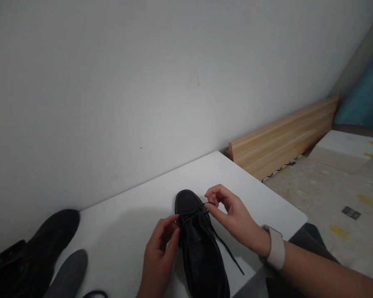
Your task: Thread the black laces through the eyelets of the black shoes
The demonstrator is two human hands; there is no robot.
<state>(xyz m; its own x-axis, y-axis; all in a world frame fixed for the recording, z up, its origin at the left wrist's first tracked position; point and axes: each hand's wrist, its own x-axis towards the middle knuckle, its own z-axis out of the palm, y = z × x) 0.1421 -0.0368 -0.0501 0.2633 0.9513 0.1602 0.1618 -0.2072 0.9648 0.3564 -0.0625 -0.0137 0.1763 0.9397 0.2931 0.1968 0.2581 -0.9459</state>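
A black lace-up shoe (pixel 202 256) rests on the white tabletop (pixel 136 207), its toe pointing toward the wall and its opening toward me. At the upper right of its lacing, my right hand (pixel 231 213) pinches a black shoelace (pixel 209 203) between thumb and index finger. A loose lace end hangs down the shoe's right side onto the table. My left hand (pixel 160 252) is at the shoe's left edge beside the lacing, with its fingers curled and thumb and index fingertips against it. What those fingertips grip is hard to make out against the black.
At the lower left lie another black shoe (pixel 54 231) and a dark grey rounded object (pixel 70 273), partly cut off. A pale wall (pixel 127 103) rises behind the table. To the right are a wooden headboard (pixel 282 138) and a patterned mattress (pixel 323 190).
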